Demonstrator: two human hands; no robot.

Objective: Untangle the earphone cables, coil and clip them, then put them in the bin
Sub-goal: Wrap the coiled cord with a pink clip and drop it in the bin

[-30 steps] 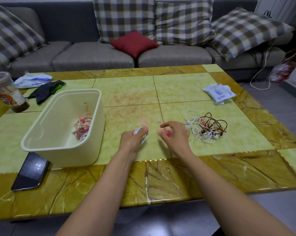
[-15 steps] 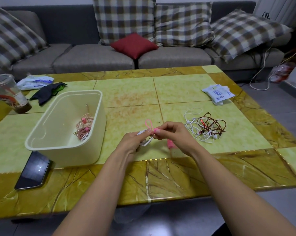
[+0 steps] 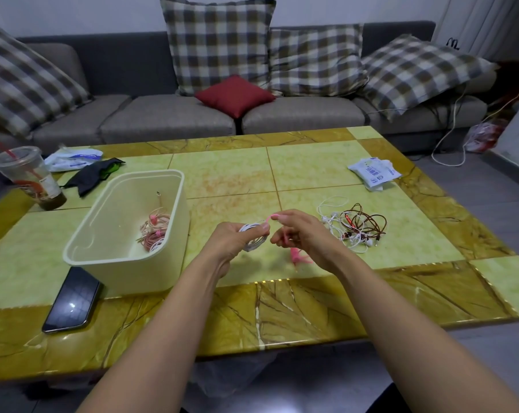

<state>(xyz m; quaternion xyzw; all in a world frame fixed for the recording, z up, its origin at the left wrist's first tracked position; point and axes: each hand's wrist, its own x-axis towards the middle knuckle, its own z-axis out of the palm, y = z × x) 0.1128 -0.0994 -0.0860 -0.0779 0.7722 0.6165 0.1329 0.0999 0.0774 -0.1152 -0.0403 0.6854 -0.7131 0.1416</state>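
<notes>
My left hand [image 3: 232, 238] grips a coiled white earphone cable [image 3: 253, 238] above the table's middle. My right hand [image 3: 301, 234] pinches a pink clip tie [image 3: 272, 217] at the top of that coil. More pink ties [image 3: 300, 257] lie on the table under my right hand. A tangle of white and brown earphone cables [image 3: 355, 226] lies to the right. The cream bin [image 3: 103, 234] stands to the left, with several coiled pink cables [image 3: 153, 231] inside.
A black phone [image 3: 72, 299] lies at the bin's near corner. A plastic cup with a straw [image 3: 25, 177], a dark cloth [image 3: 92, 174] and a white packet [image 3: 72, 156] sit at the far left. Another white packet [image 3: 373, 171] lies far right. A sofa stands behind.
My right hand moved left from beside the coil, took hold of the pink tie at the coil's top and now pulls it slightly right. The left hand kept its grip.
</notes>
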